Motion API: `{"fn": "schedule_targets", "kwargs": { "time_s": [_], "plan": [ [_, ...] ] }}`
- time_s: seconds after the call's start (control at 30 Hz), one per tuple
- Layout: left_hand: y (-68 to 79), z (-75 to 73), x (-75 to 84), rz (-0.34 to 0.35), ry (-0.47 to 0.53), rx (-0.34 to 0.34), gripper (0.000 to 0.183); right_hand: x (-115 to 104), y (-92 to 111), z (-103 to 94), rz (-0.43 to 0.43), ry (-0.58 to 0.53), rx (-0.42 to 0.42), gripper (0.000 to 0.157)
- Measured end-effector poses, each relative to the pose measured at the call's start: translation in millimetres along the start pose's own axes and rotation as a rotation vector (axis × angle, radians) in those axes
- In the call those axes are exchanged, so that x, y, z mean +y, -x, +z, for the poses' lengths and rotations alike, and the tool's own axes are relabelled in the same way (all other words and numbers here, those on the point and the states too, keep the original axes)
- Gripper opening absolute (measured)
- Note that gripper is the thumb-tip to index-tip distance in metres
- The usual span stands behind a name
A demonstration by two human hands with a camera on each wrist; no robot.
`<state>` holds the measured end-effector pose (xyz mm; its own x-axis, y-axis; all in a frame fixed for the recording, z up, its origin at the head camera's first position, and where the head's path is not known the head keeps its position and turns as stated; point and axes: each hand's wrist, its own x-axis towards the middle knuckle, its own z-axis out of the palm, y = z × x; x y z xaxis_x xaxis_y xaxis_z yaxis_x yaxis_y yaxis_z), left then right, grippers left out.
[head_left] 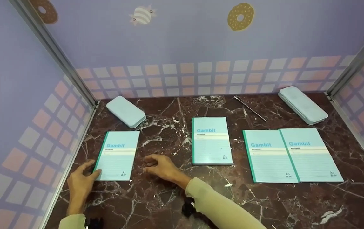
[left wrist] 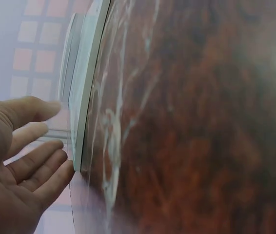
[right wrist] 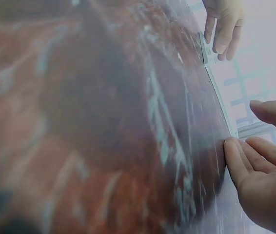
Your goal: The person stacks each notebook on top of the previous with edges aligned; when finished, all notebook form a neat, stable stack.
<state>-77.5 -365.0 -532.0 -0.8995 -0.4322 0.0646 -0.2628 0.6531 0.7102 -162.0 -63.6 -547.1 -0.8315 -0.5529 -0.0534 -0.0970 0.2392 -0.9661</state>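
A light-blue notebook [head_left: 118, 159] with a green spine, printed "Gambit", lies flat on the left of the marble table. At its lower left edge is my left hand [head_left: 82, 183], thumb tip on the cover's corner and fingers beside the spine. In the left wrist view its fingers look loosely extended against the notebook's edge [left wrist: 87, 87]. My right hand [head_left: 163, 167] is a short way to the right of that notebook, fingers loosely bent and nothing in them. The right wrist view has this hand [right wrist: 269, 180] low at the tabletop, thumb apart from the fingers.
Another notebook [head_left: 212, 143] lies mid-table. Two more, a left one [head_left: 267, 159] and a right one [head_left: 310, 156], lie side by side at right. Pale cases sit at back left [head_left: 126, 111] and back right [head_left: 302, 105]. A thin pen [head_left: 250, 109] lies between. Patterned walls enclose the table.
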Motion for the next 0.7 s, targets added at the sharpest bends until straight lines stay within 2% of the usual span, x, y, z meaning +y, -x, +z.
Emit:
{"fn": "schedule_targets", "kwargs": {
  "time_s": [0.17,0.37,0.53,0.7],
  "plan": [
    [1.8,-1.8,-0.3,-0.051,-0.014,-0.019,0.048,-1.0,-4.0,7.0,0.028,-0.082,-0.041,0.044],
    [4.4,-4.2,1.9,-0.071,0.000,-0.037,0.046,-3.2,-8.5,17.6,0.013,-0.087,-0.094,0.043],
    [5.6,-4.9,3.6,-0.085,0.016,-0.052,0.043,-4.6,-10.7,26.1,0.011,-0.041,-0.130,0.044],
    [5.3,-5.6,3.5,-0.095,0.039,-0.062,0.043,-6.6,-10.7,29.7,0.007,0.082,-0.153,0.036]
  ]
}}
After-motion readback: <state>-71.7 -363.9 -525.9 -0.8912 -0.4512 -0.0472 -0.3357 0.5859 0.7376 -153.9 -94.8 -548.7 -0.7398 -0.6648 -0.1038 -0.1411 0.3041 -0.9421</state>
